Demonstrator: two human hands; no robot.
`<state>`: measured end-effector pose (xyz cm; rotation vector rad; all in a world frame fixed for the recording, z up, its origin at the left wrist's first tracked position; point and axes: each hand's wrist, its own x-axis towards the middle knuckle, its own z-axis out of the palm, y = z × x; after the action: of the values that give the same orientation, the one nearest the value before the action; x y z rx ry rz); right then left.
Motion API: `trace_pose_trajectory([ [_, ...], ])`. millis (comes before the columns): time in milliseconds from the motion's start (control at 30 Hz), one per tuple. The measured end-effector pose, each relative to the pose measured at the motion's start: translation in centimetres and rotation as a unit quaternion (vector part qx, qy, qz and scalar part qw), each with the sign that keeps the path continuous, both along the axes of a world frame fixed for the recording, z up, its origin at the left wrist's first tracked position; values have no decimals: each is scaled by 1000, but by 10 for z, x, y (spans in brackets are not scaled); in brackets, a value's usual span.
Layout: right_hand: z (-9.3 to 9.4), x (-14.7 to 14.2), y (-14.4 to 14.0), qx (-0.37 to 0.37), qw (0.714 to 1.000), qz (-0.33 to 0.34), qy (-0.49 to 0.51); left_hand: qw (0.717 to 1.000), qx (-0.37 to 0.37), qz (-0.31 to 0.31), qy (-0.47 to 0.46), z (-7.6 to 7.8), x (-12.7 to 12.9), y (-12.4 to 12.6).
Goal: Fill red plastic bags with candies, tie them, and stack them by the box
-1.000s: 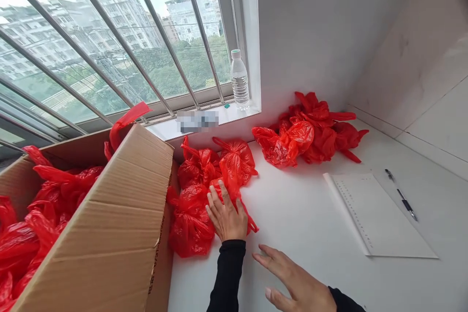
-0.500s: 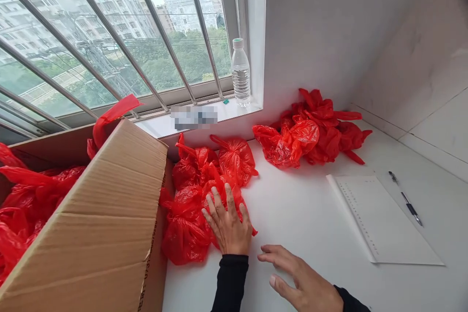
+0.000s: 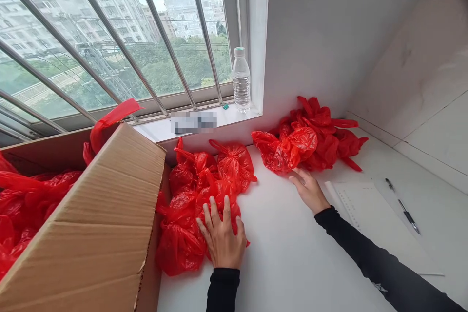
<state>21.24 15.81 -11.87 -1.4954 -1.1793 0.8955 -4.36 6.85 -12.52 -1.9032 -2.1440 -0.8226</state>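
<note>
Pressing flat on the near red plastic bags, the left hand rests open while the right hand reaches, fingers released, touching the far red bag pile.

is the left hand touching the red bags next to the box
Touching. The head view shows the left hand lying flat on the near pile of red bags, its fingers spread over the plastic.
</note>
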Motion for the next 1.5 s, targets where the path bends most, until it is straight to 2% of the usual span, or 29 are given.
trace_pose_trajectory([
  [133,2,3,-10,20,1000,12,-1,997,53,-36,-43,15,14,-21],
  [267,16,9,-38,56,997,55,-14,988,81,-68,-115,23,30,-41],
  [400,32,21,-76,89,986,91,-105,972,53,-91,-209,23,46,-57],
  [500,36,31,-107,118,966,144,-178,951,6,-99,-294,23,56,-67],
  [633,31,34,-145,154,945,212,-193,894,-99,-97,-426,26,71,-80],
  [767,22,21,-176,214,912,283,-205,801,-205,-120,-549,32,91,-89],
  [867,20,7,-194,230,888,334,-216,743,-236,-130,-612,28,103,-94],
  [967,28,3,-204,217,873,386,-205,718,-232,-103,-648,16,105,-98],
  [1033,37,7,-204,210,886,376,-169,708,-231,-88,-662,8,101,-102],
  [1067,40,11,-203,209,902,344,-157,704,-234,-84,-665,6,97,-104],
  [1167,44,25,-191,185,942,203,-194,709,-244,-78,-657,7,88,-110],
  [1233,42,32,-183,135,947,164,-241,731,-242,-75,-634,15,85,-114],
  [1333,39,34,-173,77,944,190,-257,786,-222,-77,-572,29,88,-118],
  [1400,40,31,-169,65,938,222,-260,820,-212,-93,-523,36,94,-119],
  [1500,47,25,-165,66,919,274,-275,853,-203,-131,-462,40,99,-119],
])
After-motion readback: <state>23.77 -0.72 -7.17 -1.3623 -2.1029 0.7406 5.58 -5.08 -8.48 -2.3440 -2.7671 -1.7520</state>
